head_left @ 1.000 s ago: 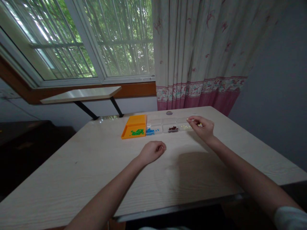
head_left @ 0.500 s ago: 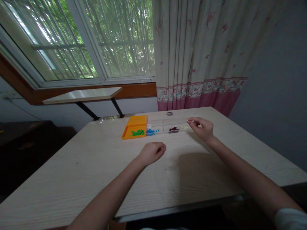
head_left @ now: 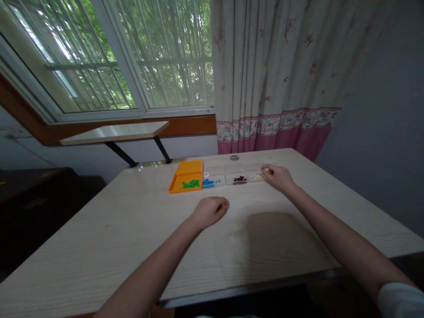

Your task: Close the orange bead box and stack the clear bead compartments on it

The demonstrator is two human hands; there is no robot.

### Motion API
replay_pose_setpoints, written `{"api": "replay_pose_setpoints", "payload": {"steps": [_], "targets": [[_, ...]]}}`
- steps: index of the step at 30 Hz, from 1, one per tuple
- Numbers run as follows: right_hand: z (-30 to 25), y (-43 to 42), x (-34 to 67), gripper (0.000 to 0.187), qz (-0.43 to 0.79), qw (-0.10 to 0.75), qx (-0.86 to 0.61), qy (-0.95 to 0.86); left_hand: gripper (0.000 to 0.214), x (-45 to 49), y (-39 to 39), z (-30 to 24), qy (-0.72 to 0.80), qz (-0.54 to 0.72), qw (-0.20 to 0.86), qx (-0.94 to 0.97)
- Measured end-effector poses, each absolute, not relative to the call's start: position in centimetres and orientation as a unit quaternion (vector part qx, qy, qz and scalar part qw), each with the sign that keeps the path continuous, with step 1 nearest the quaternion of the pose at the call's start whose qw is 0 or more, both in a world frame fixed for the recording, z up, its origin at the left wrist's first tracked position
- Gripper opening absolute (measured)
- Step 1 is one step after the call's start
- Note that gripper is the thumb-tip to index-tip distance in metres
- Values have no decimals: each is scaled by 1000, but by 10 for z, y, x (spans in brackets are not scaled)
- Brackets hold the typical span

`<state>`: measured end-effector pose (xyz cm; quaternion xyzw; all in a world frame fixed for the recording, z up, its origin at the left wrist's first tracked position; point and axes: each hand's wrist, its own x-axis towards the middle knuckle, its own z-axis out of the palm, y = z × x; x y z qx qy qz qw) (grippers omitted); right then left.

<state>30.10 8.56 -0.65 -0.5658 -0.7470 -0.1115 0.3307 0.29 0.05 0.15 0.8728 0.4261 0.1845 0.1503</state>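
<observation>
While a shelf (head_left: 115, 132) and curtain (head_left: 281, 75) border the worktop's (head_left: 139, 229) far edge, an orange box (head_left: 189, 166) near it holds green pieces (head_left: 191, 184); rightward, a clear tray (head_left: 233, 169) holds blue pieces (head_left: 208, 182), dark pieces (head_left: 240, 179) and pale pieces (head_left: 256, 177). Partly hiding the tray's right end, the right hand (head_left: 278, 176) pinches narrowly, contents unclear; the left hand (head_left: 208, 211) curls nearer the front edge, contents hidden.

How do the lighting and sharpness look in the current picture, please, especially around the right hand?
Head view: the room is dim beside the bright window; head view: a broad shadow falls on the near part of the table; head view: the pale pieces by the right hand look small and indistinct.
</observation>
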Motion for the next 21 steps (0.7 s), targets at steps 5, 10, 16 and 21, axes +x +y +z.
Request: {"api": "replay_pose_setpoints", "payload": {"steps": [5,10,16,21], "targets": [[-9,91,309,26,-100,333,-599,-721,21,2,0,1,423,186,151,874],[-6,79,293,26,-73,339,-562,-751,22,-1,1,4,432,188,130,872],[-12,45,239,22,-44,251,-381,-889,26,-21,15,15,507,259,66,820],[-20,23,207,22,-64,235,-272,-931,29,-70,47,22,610,398,23,685]]}}
